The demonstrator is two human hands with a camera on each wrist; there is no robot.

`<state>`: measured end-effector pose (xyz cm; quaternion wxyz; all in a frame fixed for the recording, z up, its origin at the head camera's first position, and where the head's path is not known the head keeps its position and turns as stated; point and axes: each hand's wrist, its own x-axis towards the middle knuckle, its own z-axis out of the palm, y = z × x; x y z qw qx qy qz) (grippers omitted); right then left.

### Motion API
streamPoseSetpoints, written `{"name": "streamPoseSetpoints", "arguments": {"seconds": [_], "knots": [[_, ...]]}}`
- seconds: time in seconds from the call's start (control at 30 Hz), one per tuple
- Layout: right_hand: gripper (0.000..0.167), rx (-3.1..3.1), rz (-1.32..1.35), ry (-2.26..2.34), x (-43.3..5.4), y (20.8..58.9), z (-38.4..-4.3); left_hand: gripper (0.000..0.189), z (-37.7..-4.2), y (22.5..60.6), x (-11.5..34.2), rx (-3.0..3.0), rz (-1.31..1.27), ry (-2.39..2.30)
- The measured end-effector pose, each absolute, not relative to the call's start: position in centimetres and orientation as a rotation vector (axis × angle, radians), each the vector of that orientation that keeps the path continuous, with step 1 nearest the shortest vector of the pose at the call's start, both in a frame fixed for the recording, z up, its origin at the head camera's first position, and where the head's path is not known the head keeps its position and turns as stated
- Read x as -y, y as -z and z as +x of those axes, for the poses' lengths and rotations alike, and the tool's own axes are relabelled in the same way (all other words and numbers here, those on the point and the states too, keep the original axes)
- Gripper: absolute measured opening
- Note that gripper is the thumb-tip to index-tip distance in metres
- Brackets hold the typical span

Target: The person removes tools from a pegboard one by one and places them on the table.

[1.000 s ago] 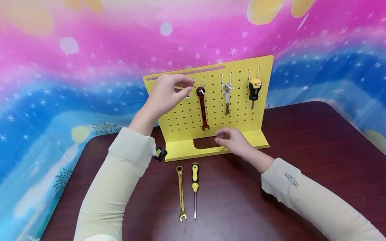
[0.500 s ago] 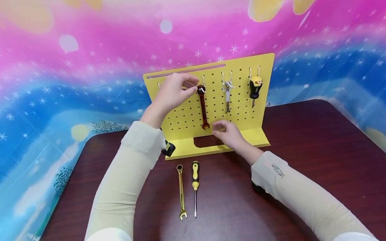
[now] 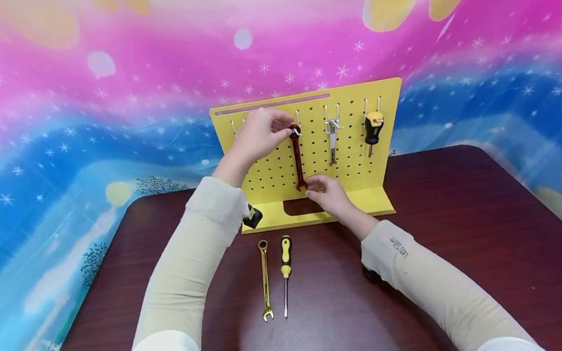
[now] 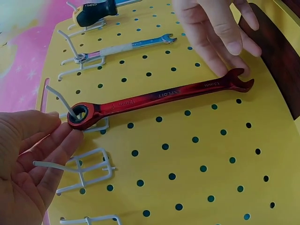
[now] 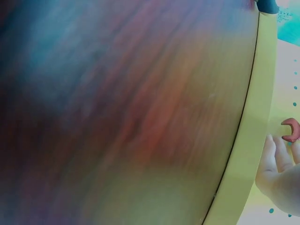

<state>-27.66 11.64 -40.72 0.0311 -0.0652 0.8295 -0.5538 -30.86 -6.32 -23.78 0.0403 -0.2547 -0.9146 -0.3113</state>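
One red wrench (image 4: 164,96) hung by its ring end from a white hook (image 4: 60,99) on a yellow pegboard (image 3: 360,180) as a person's left grip (image 3: 260,136) reached the ring with bent fingers; whether thumb and finger were clamped on it could not be told. The right grip (image 3: 329,195), thumb and fingers apart, was at the wrench's lower, forked end, fingertips just beside it; contact could not be made out. To the right on the same board hung a silver wrench (image 3: 333,148) and, farther along, a stubby black-and-yellow screwdriver (image 3: 374,129). On the dark reddish worktop (image 3: 438,218) lay a gold wrench (image 3: 265,278), forked end away from the board, and beside it a longer yellow-and-black screwdriver (image 3: 286,258), tip pointing the same way. Pink and blue cloth (image 3: 107,106) printed with white snowflakes rose behind.
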Motion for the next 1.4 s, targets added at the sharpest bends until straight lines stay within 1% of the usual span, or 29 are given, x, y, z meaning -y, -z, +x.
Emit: {"name": "streamPoseSetpoints", "arguments": {"seconds": [0.5,0.77,1.0,1.4], "knots": [[0.028,-2.571,-0.244,1.625,-12.1,40.6,-27.2,0.033,-30.9,24.1,6.1,2.803,-0.724,0.915],[0.020,-2.572,-0.338,1.635,-12.3,40.0,-26.5,0.033,-30.9,24.3,5.8,2.793,-0.709,0.965],[0.020,-2.595,-0.352,1.586,-12.5,39.8,-25.4,0.027,-30.7,24.6,5.6,2.773,-0.714,0.997],[0.018,-2.607,-0.467,1.587,-13.1,39.3,-23.8,0.025,-30.7,24.7,5.7,2.769,-0.761,0.984]]}}
